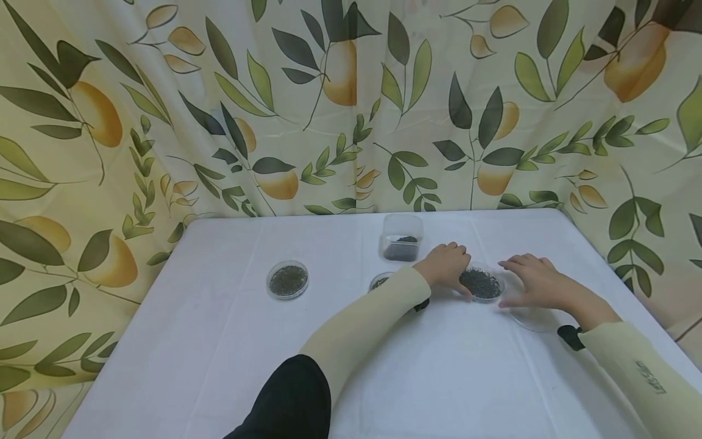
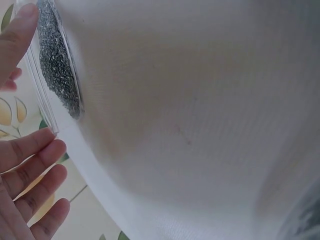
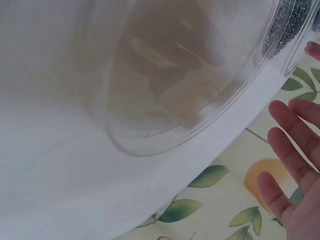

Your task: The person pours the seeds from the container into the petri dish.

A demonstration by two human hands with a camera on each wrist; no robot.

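Observation:
A clear petri dish (image 1: 485, 300) of dark grey grains (image 2: 57, 65) stands on the right part of the white table. My left hand (image 1: 445, 268) holds its rim at the left side, thumb and index finger apart along the edge, the other fingers spread. Opposite it, my right hand (image 1: 540, 283) has its fingers extended and spread close to the dish's right edge; contact there cannot be made out. Under the right hand lies a clear round lid (image 3: 145, 147), flat on the cloth and see-through.
Another petri dish (image 1: 287, 297) with dark grains stands at the left. A smaller dish (image 1: 378, 280) is partly hidden behind the left forearm. At the back stands a clear box (image 1: 403, 224) with dark material inside. Behind the table (image 1: 230, 341) hangs a leaf-patterned curtain (image 1: 329, 152).

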